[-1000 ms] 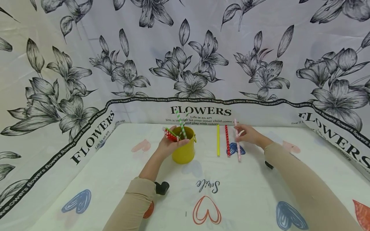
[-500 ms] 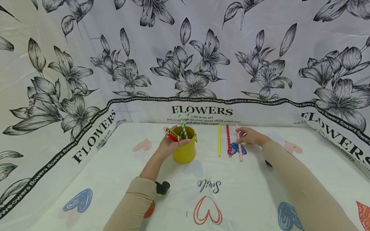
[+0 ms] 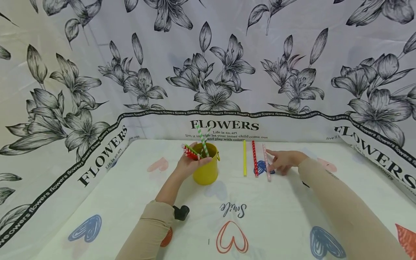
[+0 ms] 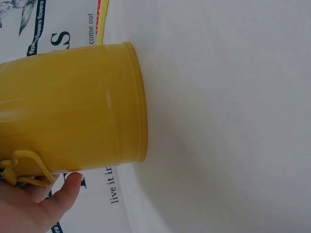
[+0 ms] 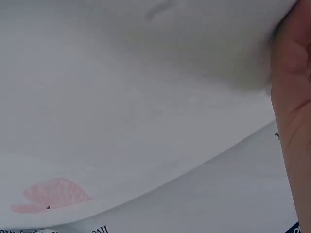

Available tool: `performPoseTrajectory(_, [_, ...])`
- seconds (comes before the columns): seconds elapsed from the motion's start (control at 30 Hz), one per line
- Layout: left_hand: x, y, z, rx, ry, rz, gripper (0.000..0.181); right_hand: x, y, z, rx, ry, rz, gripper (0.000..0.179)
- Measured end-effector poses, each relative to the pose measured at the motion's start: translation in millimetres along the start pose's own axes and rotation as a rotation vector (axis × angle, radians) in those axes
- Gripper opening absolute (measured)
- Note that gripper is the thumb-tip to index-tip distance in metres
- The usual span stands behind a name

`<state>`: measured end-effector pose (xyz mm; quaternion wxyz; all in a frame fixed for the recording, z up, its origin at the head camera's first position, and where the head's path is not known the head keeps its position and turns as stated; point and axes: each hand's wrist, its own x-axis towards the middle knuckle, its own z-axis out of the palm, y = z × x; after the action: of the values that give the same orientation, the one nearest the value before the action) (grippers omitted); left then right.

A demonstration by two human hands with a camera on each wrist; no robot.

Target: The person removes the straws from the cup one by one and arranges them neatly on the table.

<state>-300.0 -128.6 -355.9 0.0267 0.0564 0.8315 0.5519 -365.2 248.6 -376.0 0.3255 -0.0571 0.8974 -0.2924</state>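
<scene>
My left hand (image 3: 189, 164) grips the yellow bucket (image 3: 206, 174) at its left side, thumb by the rim. In the left wrist view the bucket (image 4: 73, 107) fills the left side, and fingers (image 4: 65, 196) lie by its loop handle. Green-striped straws (image 3: 202, 139) lean up out of it; red dotted straws (image 3: 190, 153) and a green one tilt over the rim by that hand. My right hand (image 3: 287, 161) has fingers extended toward a pink dotted straw (image 3: 266, 162), fingertips right at its side. The right wrist view shows mostly cloth and part of my right hand (image 5: 294, 82).
A yellow straw (image 3: 245, 159) and a red dotted straw (image 3: 255, 159) lie left of the pink one, roughly parallel. A white tablecloth (image 3: 279, 216) with printed hearts covers the table. Behind stands a flower-printed cloth backdrop (image 3: 221, 97).
The pink straw has come down beside the red one. My right hand has loosened from it and shifted to its right side, fingers spreading. The left hand keeps its hold on the bucket.
</scene>
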Motion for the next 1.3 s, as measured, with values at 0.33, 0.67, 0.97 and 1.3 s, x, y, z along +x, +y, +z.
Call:
performPoseTrajectory(0.33, [0.8,1.0,0.1,-0.004,-0.006,0.015,0.087,-7.8,-5.1,10.0,0.07,0.043,0.043,0.099])
performPoseTrajectory(0.67, [2.2,0.8,-1.6,-0.032,-0.012,0.005,0.085,-2.5,-11.8,12.7,0.078,0.067,0.106,0.098])
performPoseTrajectory(0.97, [1.3,1.0,-0.3,-0.028,-0.01,0.022,0.082,-2.9,-17.0,15.0,0.12,0.119,0.173,0.098])
performPoseTrajectory(1.3, [1.2,-0.7,0.1,-0.037,-0.017,0.071,0.072,-8.2,-20.3,14.2,0.161,0.117,0.17,0.097])
